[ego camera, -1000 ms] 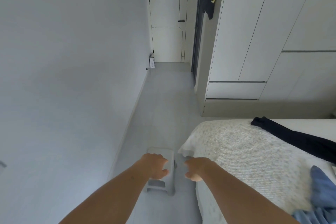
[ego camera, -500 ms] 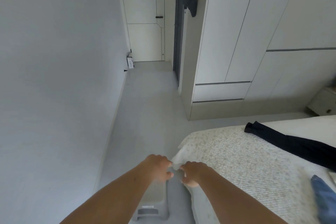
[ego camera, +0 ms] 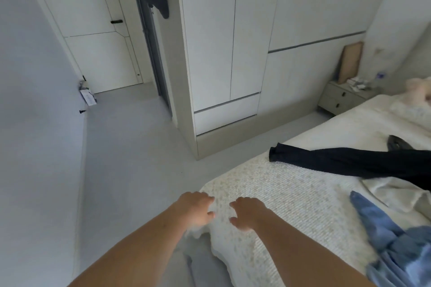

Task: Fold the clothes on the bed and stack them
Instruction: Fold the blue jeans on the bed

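Hands reach over the bed corner: left hand [ego camera: 196,208] and right hand [ego camera: 247,213] loosely curled, holding nothing; long black garment [ego camera: 349,163] and crumpled blue denim garment [ego camera: 391,237] lie unfolded well right, probably next.

Long black garment [ego camera: 349,162] sprawled flat across the bed [ego camera: 279,196], stretched lengthwise, well beyond the right hand [ego camera: 247,213] and off to its right. Blue denim piece [ego camera: 382,235] crumpled in a loose heap, unfolded, to the right of that hand, nearer than the black one. White cloth [ego camera: 394,191] rumpled between them.
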